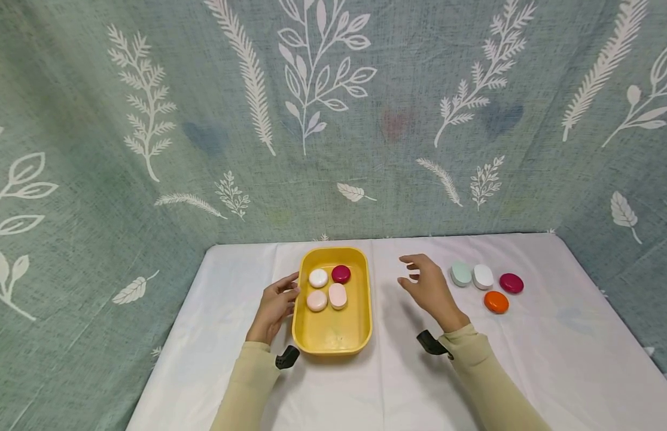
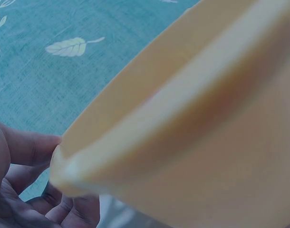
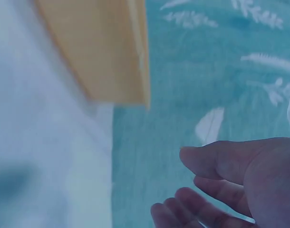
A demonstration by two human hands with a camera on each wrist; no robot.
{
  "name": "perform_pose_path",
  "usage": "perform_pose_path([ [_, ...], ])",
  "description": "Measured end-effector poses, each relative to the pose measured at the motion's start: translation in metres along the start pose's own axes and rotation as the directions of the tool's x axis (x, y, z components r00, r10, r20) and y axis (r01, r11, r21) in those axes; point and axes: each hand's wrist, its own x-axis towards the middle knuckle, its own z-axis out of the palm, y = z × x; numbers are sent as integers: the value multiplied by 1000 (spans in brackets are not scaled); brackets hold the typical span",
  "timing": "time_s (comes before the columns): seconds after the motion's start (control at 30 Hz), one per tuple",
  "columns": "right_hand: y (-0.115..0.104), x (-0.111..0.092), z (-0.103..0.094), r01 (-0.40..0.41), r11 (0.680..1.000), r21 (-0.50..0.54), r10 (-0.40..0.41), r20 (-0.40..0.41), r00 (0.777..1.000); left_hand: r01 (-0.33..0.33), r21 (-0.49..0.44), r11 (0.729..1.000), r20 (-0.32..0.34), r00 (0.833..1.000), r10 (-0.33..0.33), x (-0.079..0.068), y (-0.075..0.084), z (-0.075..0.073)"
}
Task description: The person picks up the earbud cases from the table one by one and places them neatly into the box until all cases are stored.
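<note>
A yellow tray with a raised rim stands on the white cloth. Inside lie a white round piece, a dark red one, a pale pink round one and a pale pink oblong one, all smooth and soap-like. At the tray's left side, my left hand grips the rim; the left wrist view shows thumb and curled fingers about the rim's corner. My right hand hovers right of the tray, fingers loosely bent and apart, holding nothing.
Right of my right hand lie a mint green piece, a white piece, a dark red piece and an orange piece. Green leaf-patterned fabric rises behind the table and along both sides.
</note>
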Motion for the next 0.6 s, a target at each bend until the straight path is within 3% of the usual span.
perform_pose_path([
  [0.37,50,-14,-41,-120,990,-79,114,-75,991,-16,-14,1000,15,1000,16,-1,0,-1],
  [0.6,72,-16,-53,-144,978,-149,125,-134,983,-18,-13,1000,9,1000,18,1,-1,0],
])
